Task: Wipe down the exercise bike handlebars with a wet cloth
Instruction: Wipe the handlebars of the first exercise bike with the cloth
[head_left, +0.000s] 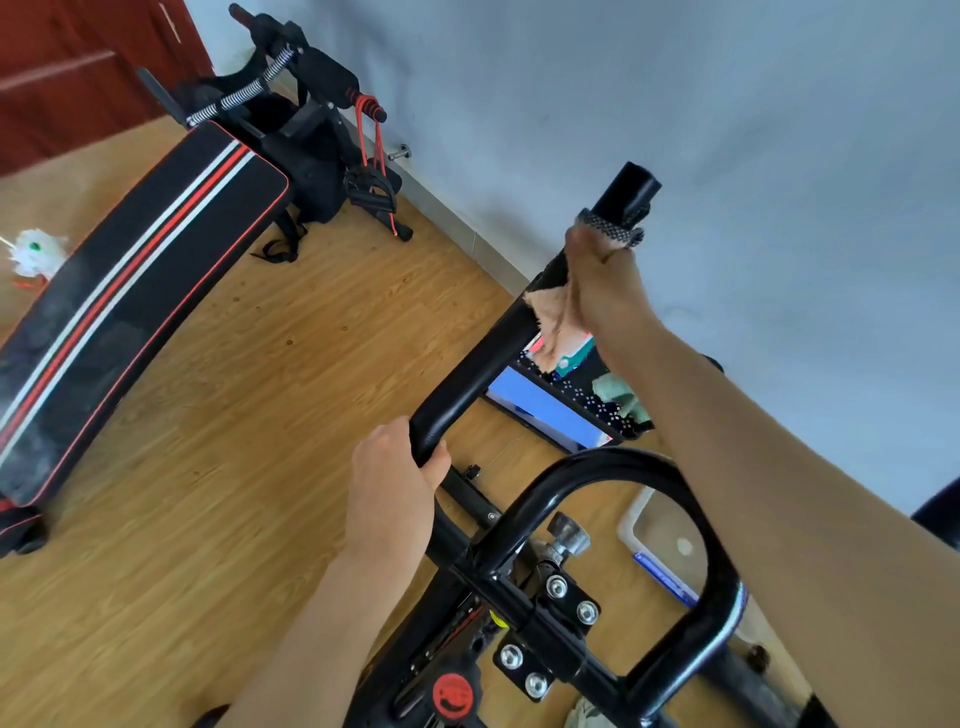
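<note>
Looked down across a pale wood-plank floor (234, 415) to a grey-blue wall (727, 130). Left well aside a black padded sit-up board with red and white stripes (130, 291), no part of the job. Found, close in, the black tubular steel handlebars (483, 358) of the exercise bike, with one long horn rising toward the wall and a rounded loop lower down. Steadied that horn at its lower bend with the left hand (395, 483), fingers curled round the bare tube. Clasped, in the right hand (605, 280), a peach-coloured cloth with a grey knitted edge (553, 317), wrapped round the horn just below its open end, one corner hanging free under the fist. Judged the wiping as under way, high on this horn, with the loop seemingly not yet reached. Could not tell wetness from this view. Called next for a firm slide down the tube toward the left hand, then for moving that hand clear to wipe the bend beneath it
</note>
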